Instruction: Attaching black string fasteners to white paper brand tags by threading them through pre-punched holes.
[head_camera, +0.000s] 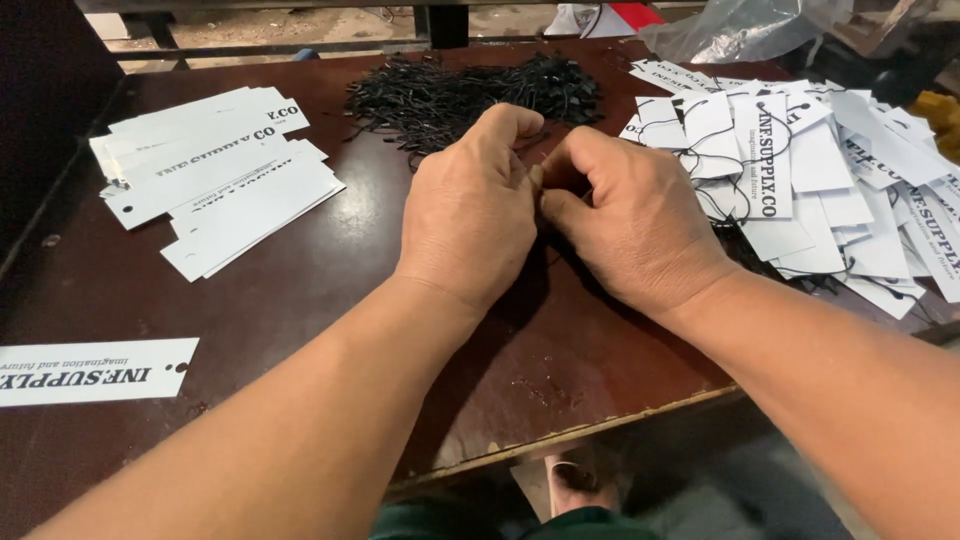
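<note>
At the middle of the surface (300, 300), your left hand (470, 205) and right hand (625, 215) meet knuckle to knuckle, fingers curled in tight and pinching together; what they grip is hidden between the fingertips, though thin black strands show just beneath them, so I cannot tell exactly what you hold. Just beyond your hands, toward the far edge, lies the heap of black string loops (470, 95), a tangled, glossy, wiry mass. Toward the right edge sprawls a loose pile of white tags already threaded with black string (800, 170). Toward the left edge sits a neater fanned stack of plain white tags (215, 175), each with dark print and a punched hole, and one single tag (90, 372) lies near the front left corner. The surface is dark reddish-brown, scuffed and worn along its front edge. Crumpled clear plastic (740, 25) lies beyond the far right corner.
</note>
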